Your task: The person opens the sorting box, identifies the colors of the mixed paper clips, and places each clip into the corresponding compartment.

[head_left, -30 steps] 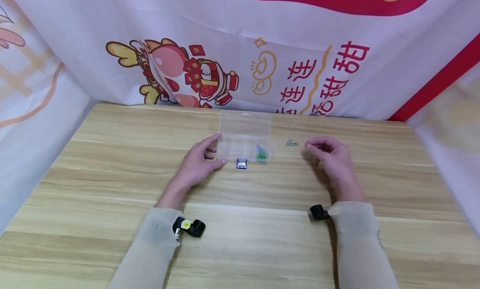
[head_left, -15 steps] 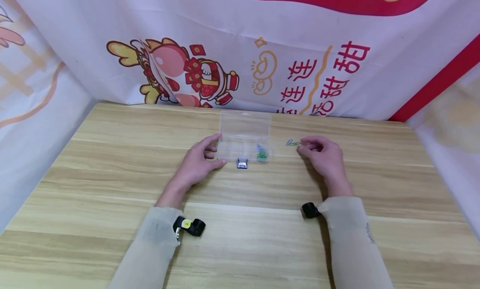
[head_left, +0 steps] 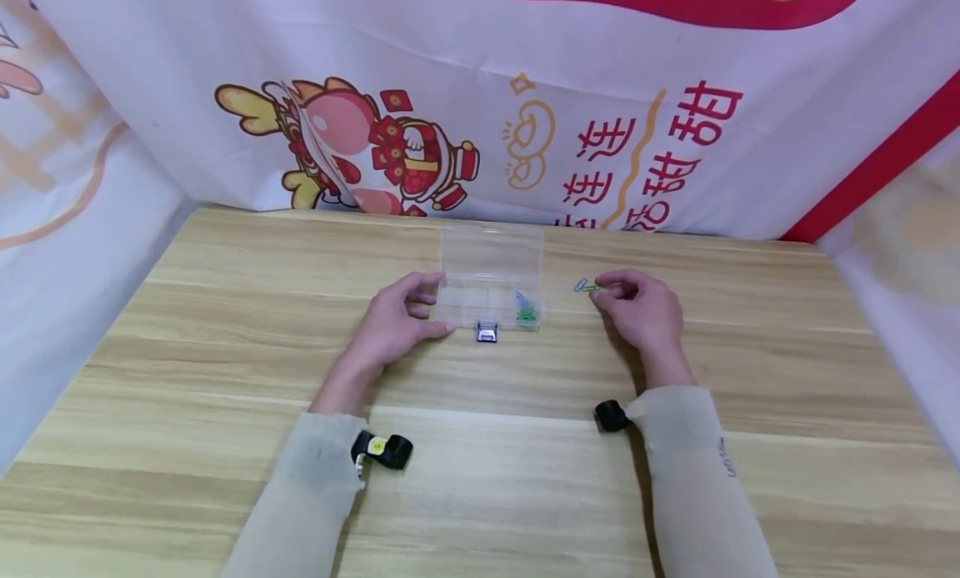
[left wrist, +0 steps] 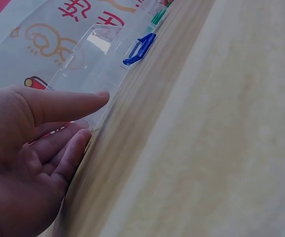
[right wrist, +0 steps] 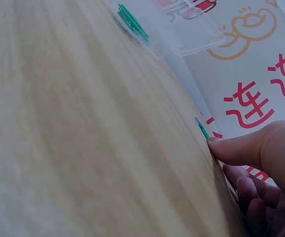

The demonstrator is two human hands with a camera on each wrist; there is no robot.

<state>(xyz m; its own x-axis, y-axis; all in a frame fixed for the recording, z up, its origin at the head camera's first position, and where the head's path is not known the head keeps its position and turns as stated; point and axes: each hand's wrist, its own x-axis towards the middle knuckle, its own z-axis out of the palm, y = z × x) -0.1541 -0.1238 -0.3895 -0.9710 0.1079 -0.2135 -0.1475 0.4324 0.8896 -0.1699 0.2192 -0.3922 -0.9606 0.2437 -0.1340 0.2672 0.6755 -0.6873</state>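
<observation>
A clear plastic compartment box lies on the table, its lid raised at the back. Green paper clips and something light blue fill part of its right side. My left hand holds the box's left end, thumb at the front corner and forefinger farther back. A blue latch juts from the front edge. Right of the box, my right hand pinches a green paper clip at the table surface; its far end is hidden by the fingertips. A blue paper clip lies against it.
The wooden table ends at a printed cloth backdrop close behind the raised lid. Cloth also hangs along the left and right sides. A black wrist camera sits by each sleeve.
My right hand has moved left to the paper clips, and its fingertips now take hold of the green one. My left hand has stayed on the box.
</observation>
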